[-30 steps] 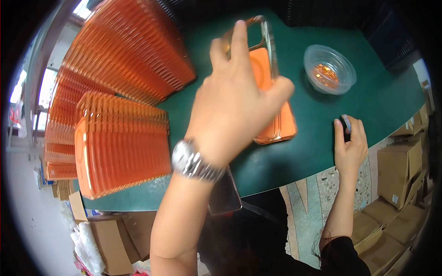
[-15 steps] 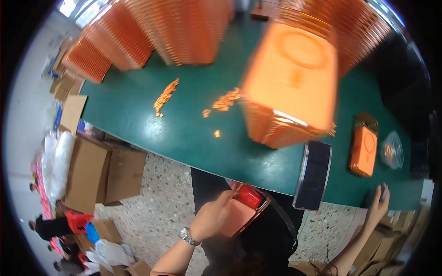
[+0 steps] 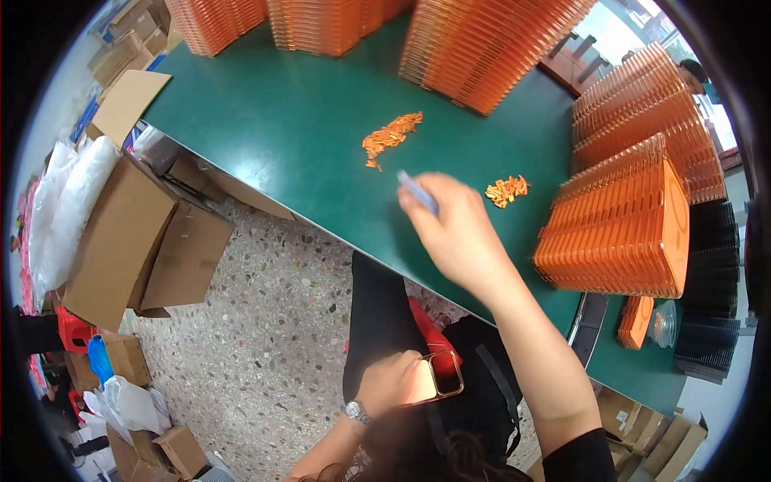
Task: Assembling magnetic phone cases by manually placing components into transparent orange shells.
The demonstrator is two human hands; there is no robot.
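Over my lap at the table's front edge, my left hand is closed around an orange phone case. The case has a large camera opening with a shiny rim, and red shows through it. My right hand is above the green table, pinching a small pale blue-grey tool whose exact kind is too blurred to tell. Beyond the tool's tip lies a pile of small orange pieces. A smaller pile of orange pieces lies to the right of the hand.
Tall stacks of orange cases line the far side. A nearer stack stands at the right, beside a phone, a short stack of orange cases and a clear cup. Cardboard boxes stand on the floor at left.
My right hand has moved from the table's right end to over its middle, carrying the small tool. My left hand keeps holding the case. The whole view has turned to the right.
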